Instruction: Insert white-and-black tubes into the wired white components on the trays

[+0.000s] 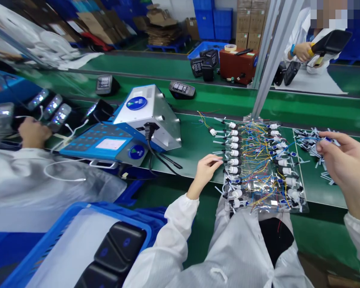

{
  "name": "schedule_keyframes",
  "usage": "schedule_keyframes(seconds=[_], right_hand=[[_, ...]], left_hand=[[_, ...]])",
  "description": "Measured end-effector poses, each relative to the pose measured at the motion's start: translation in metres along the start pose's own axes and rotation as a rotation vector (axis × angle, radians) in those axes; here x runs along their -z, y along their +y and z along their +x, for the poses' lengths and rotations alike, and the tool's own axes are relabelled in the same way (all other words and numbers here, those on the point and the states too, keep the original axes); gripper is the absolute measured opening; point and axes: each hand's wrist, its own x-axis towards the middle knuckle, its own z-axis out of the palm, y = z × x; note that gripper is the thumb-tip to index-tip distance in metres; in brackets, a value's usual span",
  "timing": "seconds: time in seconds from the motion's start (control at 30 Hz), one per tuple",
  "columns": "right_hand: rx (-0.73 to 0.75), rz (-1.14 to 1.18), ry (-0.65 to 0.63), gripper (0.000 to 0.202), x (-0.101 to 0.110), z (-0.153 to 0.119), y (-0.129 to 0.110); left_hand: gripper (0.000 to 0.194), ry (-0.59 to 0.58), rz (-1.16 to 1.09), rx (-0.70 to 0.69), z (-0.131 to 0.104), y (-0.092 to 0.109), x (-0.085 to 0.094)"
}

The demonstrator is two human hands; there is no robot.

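Two columns of white cylindrical parts [234,153] with black ends and coloured wires lie on a clear plastic sheet [258,185] in front of me. At the left column, my left hand [208,168] pinches a thin white strip [217,161] between thumb and fingertips. On the right, my right hand [346,160] is closed at the fingertips on a small blue part [327,139] with a wire, above a loose pile of pale strips [309,144]. One white part [211,131] with wires lies apart, left of the sheet.
A silver and blue device [153,116] and black cables [165,160] stand to the left. Another person's hand [34,132] is at far left, near lit displays. A metal post [265,60] rises behind the sheet. A blue crate [78,208] sits at lower left.
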Motion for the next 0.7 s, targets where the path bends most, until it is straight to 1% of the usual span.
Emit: schedule_keyframes(seconds=[0.1, 0.13, 0.17, 0.23, 0.3, 0.33, 0.37, 0.43, 0.5, 0.57, 0.63, 0.7], right_hand=[[-0.020, 0.068, 0.045, 0.026, -0.030, -0.003, -0.020], [-0.018, 0.089, 0.010, 0.026, -0.042, -0.004, -0.027], [-0.019, 0.103, -0.057, 0.024, -0.056, -0.006, -0.031], [-0.069, 0.125, -0.271, 0.021, -0.086, -0.009, -0.034], [-0.154, 0.136, -0.502, 0.023, -0.115, -0.014, -0.030], [-0.191, 0.133, -0.589, 0.026, -0.129, -0.018, -0.025], [-0.215, 0.122, -0.654, 0.030, -0.141, -0.021, -0.019], [-0.212, 0.078, -0.722, 0.029, -0.161, -0.029, -0.007], [-0.168, 0.017, -0.725, 0.022, -0.173, -0.035, 0.005], [-0.143, -0.020, -0.699, 0.020, -0.179, -0.039, 0.016], [-0.176, 0.011, -0.682, 0.027, -0.180, -0.041, 0.024], [-0.235, 0.054, -0.703, 0.033, -0.180, -0.041, 0.030]], left_hand=[[0.021, 0.077, -0.026, -0.021, 0.002, 0.002, -0.004], [0.023, 0.098, -0.042, -0.031, 0.003, 0.003, -0.007], [0.026, 0.112, -0.064, -0.047, 0.004, 0.004, -0.010], [0.029, 0.099, -0.117, -0.070, 0.006, 0.007, -0.019], [0.031, 0.058, -0.172, -0.054, 0.007, 0.007, -0.028], [0.032, 0.044, -0.193, -0.041, 0.007, 0.007, -0.032], [0.032, 0.036, -0.210, -0.038, 0.008, 0.006, -0.035], [0.029, 0.049, -0.239, -0.069, 0.008, 0.002, -0.038], [0.024, 0.079, -0.260, -0.123, 0.008, -0.001, -0.039], [0.019, 0.100, -0.262, -0.156, 0.007, -0.005, -0.038], [0.016, 0.104, -0.247, -0.175, 0.006, -0.007, -0.037], [0.013, 0.097, -0.236, -0.192, 0.006, -0.008, -0.035]])
